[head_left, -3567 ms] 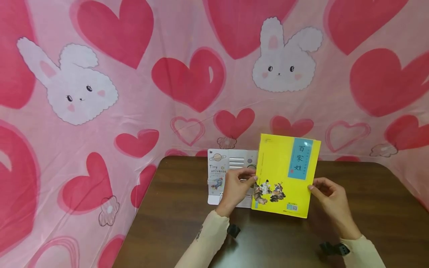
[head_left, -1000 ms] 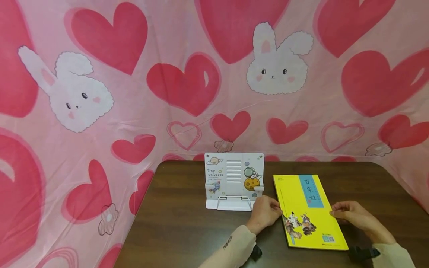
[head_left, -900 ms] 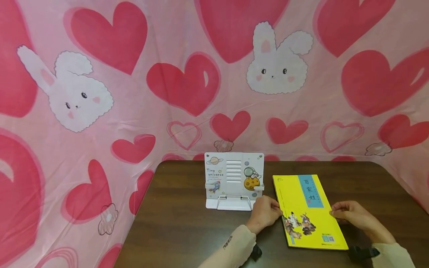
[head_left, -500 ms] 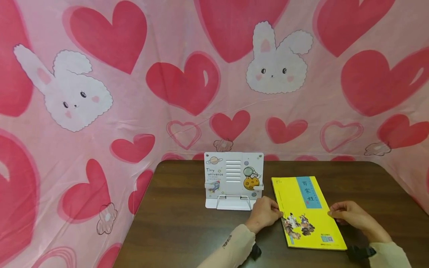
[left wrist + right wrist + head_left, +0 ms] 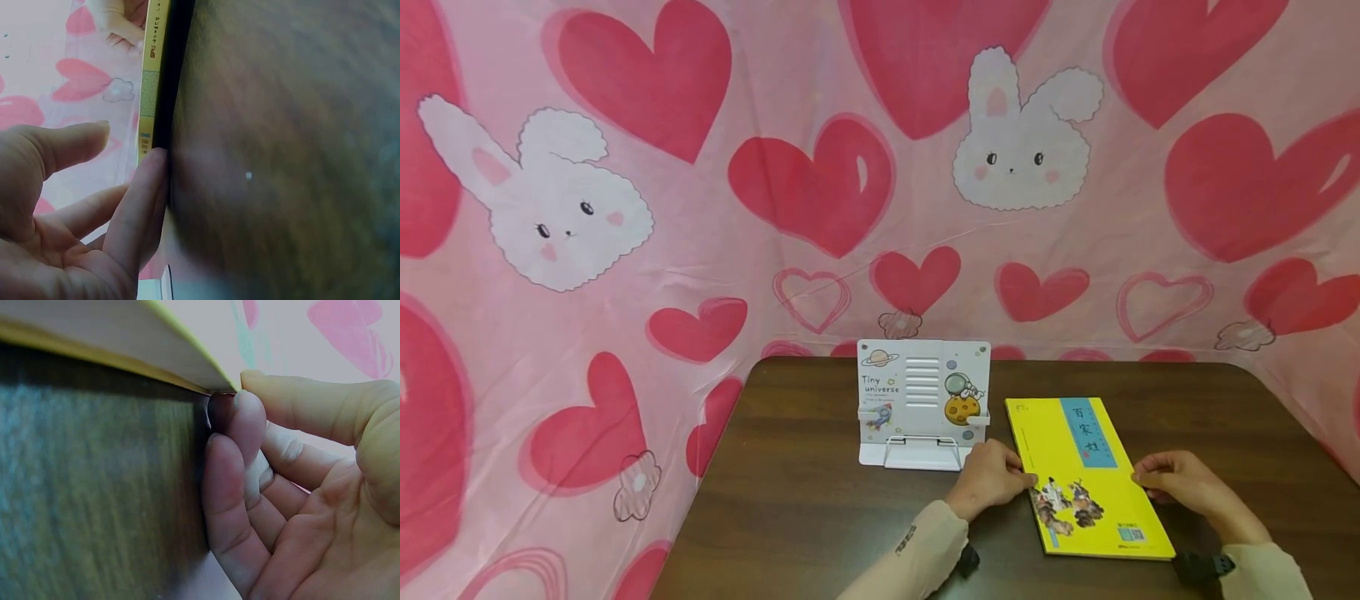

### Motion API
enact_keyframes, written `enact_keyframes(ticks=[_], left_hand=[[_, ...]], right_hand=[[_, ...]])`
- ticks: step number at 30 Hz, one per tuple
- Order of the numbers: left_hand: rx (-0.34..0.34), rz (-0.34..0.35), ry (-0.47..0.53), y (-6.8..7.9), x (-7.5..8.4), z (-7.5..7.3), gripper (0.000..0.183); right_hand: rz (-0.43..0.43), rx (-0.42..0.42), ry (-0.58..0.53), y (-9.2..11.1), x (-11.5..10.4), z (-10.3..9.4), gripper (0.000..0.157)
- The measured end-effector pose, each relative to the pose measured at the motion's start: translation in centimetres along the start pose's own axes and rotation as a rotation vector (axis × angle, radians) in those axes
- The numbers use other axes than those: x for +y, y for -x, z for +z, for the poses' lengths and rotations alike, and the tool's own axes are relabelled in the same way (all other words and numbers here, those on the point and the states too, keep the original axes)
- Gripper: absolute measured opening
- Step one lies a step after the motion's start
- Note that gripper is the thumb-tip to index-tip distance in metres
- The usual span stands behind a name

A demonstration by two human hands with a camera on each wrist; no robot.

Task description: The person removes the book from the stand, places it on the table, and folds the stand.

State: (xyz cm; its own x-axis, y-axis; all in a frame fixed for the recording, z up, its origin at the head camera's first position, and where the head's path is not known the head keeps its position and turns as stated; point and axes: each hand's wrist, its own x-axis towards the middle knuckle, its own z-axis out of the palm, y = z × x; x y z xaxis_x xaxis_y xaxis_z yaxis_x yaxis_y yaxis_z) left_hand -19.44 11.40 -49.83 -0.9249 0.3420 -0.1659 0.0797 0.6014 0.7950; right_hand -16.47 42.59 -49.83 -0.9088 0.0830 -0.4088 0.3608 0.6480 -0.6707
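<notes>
Lower right, over wood-grained table: thin, rectangular book, pinched at right edge by right hand, touched at spine by left hand, thumb apart. Lower centre: ribbed stand.

Down comes the yellow book to the surface, and I now see more of the white stand.

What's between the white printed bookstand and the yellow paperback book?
Head view: the left hand at the near end; farther back, bare dark-brown wood tabletop.
</notes>
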Motion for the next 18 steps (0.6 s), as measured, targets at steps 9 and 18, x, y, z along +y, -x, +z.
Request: enact_keyframes(ticks=[9,18], left_hand=[[-0.016,0.001,-0.022,-0.02,0.02,-0.35,0.023],[-0.017,0.006,0.009,-0.01,0.10,-1.03,0.024]], right_hand=[[-0.006,-0.006,-0.002,0.15,-0.05,-0.30,0.035],[-0.009,-0.016,0.023,0.51,-0.35,-0.54,0.034]])
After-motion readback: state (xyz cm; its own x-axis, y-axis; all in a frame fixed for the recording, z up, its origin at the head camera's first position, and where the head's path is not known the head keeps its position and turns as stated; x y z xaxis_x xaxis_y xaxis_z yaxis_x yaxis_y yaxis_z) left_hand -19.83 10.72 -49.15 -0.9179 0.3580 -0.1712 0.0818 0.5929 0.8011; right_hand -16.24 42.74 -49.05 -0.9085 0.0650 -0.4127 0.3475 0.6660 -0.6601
